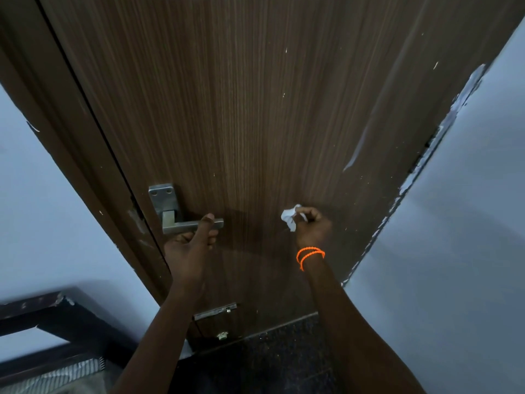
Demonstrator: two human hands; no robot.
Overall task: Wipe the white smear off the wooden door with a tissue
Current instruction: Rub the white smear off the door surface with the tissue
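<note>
While I stand close to the door [255, 115], looking down its face, my left hand [189, 245] is wrapped around the handle [193, 224], thumb lying along the top of the steel lever, fingers curled underneath. The lever runs right from a square boss under a screwed steel plate [164, 196] beside the door's left edge.

My right hand [312, 228] is clenched on the tissue [290, 218]. The tissue is crumpled into a small white wad, pinched between thumb and fingers, and sticks out to the left of the fist. It sits against or just off the wood; I cannot tell whether it touches. Two orange bands [310, 255] circle my right wrist.

The smear [356, 150] is a long pale streak on the right part of the door, running up and to the right. Its lower end is above and to the right of my right hand, well apart from the tissue. Small white flecks dot the wood around it.

No writing, brand or label readable anywhere on door, handle or tissue. No containers seen.

Low on the door, between my forearms, a metal bolt plate [216, 310] with a small knob [222, 335] under it. Pale wall [468, 209] on both sides; white chipped paint along the right frame edge. Dark speckled floor [284, 351] at the bottom. A dark frame [42, 311] at lower left; what it belongs to I cannot tell.
</note>
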